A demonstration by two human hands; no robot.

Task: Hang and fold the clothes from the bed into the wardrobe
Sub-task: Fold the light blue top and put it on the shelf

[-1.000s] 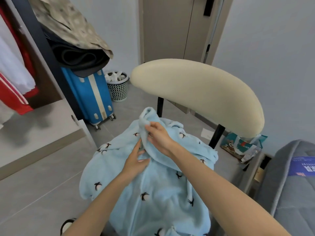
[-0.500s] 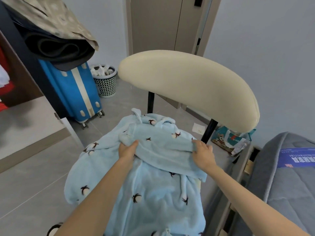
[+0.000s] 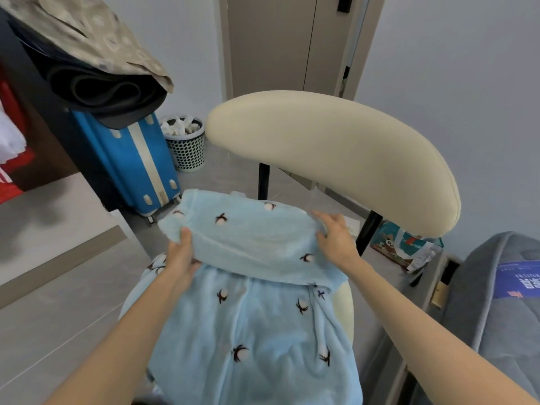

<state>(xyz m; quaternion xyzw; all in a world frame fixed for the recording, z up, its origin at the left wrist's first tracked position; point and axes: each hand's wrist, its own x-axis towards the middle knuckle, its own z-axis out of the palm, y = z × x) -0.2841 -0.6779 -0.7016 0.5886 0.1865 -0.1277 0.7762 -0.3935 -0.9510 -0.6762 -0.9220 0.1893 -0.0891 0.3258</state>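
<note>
A light blue fleece garment (image 3: 251, 325) with small dark and white motifs lies over the seat of a cream chair (image 3: 336, 153). Its upper part is folded back into a flat band across the top. My left hand (image 3: 181, 255) grips the left end of that band, thumb on top. At the band's right end, my right hand (image 3: 333, 235) pinches the fabric. The wardrobe (image 3: 43, 159) stands open at the left, with red and white clothes hanging inside.
A blue suitcase (image 3: 131, 159) leans by the wardrobe, with dark and patterned bundles piled above it. A perforated waste basket (image 3: 185, 146) stands behind. The grey bed (image 3: 496, 287) is at the right; a printed bag (image 3: 406, 247) lies on the floor beside it. A closed door is behind the chair.
My hands have moved apart from the garment's middle to its two sides and stretched the folded upper part into a flat band, now lifted slightly toward the chair back.
</note>
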